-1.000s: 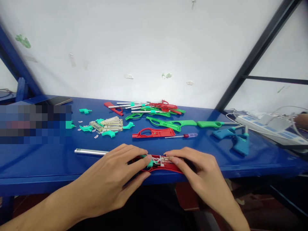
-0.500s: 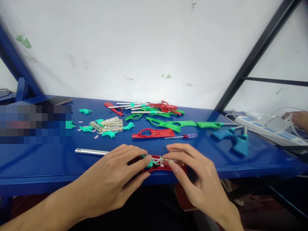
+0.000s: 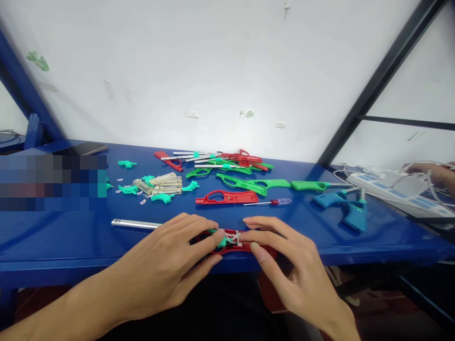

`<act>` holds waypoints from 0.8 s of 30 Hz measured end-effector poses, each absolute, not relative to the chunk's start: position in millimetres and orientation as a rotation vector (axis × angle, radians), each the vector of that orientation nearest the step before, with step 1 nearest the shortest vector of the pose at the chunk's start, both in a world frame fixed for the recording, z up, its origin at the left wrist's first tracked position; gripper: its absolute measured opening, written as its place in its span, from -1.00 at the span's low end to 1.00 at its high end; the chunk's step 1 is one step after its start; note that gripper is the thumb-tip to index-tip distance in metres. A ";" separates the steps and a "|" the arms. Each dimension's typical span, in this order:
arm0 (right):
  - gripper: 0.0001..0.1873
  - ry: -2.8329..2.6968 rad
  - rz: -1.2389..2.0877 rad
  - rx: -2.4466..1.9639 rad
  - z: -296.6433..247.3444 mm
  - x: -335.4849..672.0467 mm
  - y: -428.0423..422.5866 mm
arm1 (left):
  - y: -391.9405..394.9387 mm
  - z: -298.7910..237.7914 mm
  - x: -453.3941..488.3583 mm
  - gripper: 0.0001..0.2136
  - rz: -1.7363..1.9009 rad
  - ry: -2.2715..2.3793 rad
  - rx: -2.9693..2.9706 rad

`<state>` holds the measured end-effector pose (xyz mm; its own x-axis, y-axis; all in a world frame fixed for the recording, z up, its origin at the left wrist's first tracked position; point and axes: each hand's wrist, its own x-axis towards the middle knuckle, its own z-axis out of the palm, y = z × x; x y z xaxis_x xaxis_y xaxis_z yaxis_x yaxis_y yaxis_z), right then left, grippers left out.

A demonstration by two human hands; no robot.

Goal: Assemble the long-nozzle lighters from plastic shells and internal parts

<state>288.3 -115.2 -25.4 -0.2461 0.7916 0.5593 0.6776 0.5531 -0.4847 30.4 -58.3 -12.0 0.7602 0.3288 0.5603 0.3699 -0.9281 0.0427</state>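
Note:
A red lighter shell half (image 3: 232, 246) with a teal trigger and white wires inside lies at the front edge of the blue table (image 3: 71, 237). A silver metal tube (image 3: 135, 224) sticks out of it to the left. My left hand (image 3: 167, 265) rests over its left part, fingers curled and pressing it down. My right hand (image 3: 284, 260) is at its right part, fingertips touching the inner pieces.
Behind lie a red shell half (image 3: 227, 196), a small screwdriver (image 3: 270, 202), green shells (image 3: 249, 182), blue lighters (image 3: 346, 208), teal triggers and clear tubes (image 3: 159, 185). A white power strip (image 3: 398, 189) and another person's hand (image 3: 437, 173) are at far right.
My right hand slid a little left along the red shell and its fingers spread lower over it. The left hand stayed put. The other person's hand came in at far right.

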 end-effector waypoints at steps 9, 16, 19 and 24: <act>-0.74 -1.990 0.219 -1.203 -25.8 289.4 -114.6 | -58.6 -10.0 30.7 -0.77 -0.903 -0.561 -2.885; -0.75 -2.003 0.188 -1.182 -25.8 288.9 -113.5 | -58.5 -10.2 30.5 -0.77 -0.900 -0.561 -2.879; -0.75 -2.015 0.169 -1.180 -26.8 289.5 -113.0 | -57.8 -10.5 30.6 -0.78 -0.898 -0.560 -2.881; -0.75 -2.014 0.165 -1.175 -28.5 290.0 -112.1 | -58.0 -10.9 30.5 -0.78 -0.889 -0.559 -2.880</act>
